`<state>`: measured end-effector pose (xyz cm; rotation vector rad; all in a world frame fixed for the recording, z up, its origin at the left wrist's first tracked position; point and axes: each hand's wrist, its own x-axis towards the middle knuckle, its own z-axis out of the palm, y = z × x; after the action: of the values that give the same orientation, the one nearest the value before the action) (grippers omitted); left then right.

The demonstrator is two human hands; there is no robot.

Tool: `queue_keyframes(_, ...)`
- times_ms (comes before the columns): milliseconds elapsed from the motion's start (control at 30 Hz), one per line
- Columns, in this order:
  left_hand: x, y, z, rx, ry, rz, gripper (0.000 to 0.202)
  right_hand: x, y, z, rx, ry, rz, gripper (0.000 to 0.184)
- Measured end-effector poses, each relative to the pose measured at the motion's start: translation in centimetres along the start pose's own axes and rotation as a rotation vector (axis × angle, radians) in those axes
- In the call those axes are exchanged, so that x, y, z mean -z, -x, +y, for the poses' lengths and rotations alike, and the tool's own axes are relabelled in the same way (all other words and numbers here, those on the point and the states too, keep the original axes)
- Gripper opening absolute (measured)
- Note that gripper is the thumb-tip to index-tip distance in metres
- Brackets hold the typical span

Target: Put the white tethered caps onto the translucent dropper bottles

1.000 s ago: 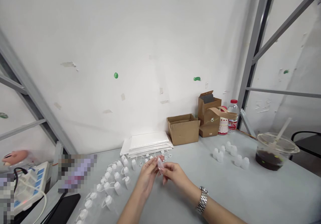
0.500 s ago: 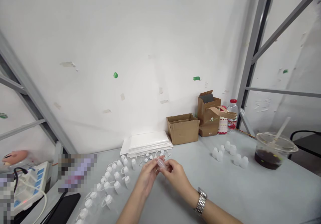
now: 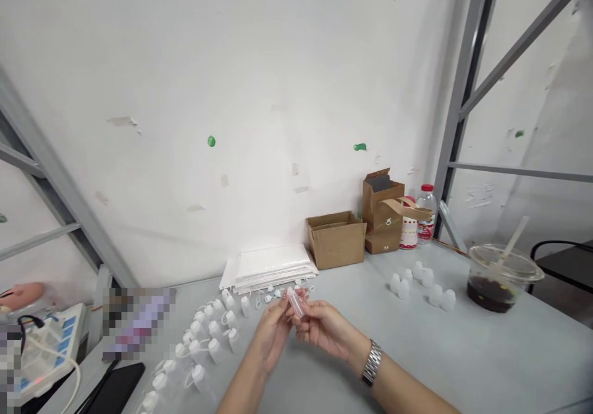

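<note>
In front of me a small clear plastic bottle (image 3: 297, 306) is tilted between my two hands, its white top toward the left fingers. My left hand (image 3: 274, 327) is closed around its upper end. The thumb and fingers of my right hand (image 3: 328, 329) pinch its lower end; a metal watch circles that wrist. Left of my hands stand several similar small bottles with white caps (image 3: 214, 347), some with loop straps. Loose white caps with loops (image 3: 271, 291) lie just beyond my fingers, partly hidden by them.
White padded envelopes (image 3: 273, 266) are stacked against the wall beside an open cardboard box (image 3: 337, 247) and a brown paper bag (image 3: 383, 222). At right are white rounded plastic pieces (image 3: 399, 285) and a lidded drink cup (image 3: 493, 284). A black phone (image 3: 115, 389) lies at left.
My right hand has turned so its fingers curl beneath the bottle, and more of the bottle shows. My left hand stays nearly in place. The camera view has shifted slightly.
</note>
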<state>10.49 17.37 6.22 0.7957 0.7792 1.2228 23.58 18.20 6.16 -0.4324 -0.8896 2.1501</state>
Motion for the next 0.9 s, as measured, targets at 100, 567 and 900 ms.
queue_keyframes(100,0.0,0.0,0.1,0.012,0.063,0.030,0.033,0.0,0.1,0.2,-0.051,-0.041,-0.051,0.029)
queue_keyframes(567,0.7,-0.3,-0.3,0.021,0.090,0.057,0.030,-0.2,-0.4,1.0,0.243,0.476,0.325,0.037)
queue_keyframes(900,0.1,0.1,-0.1,-0.034,0.093,0.009,0.033,0.2,-0.3,0.8,0.044,0.004,0.136,0.027)
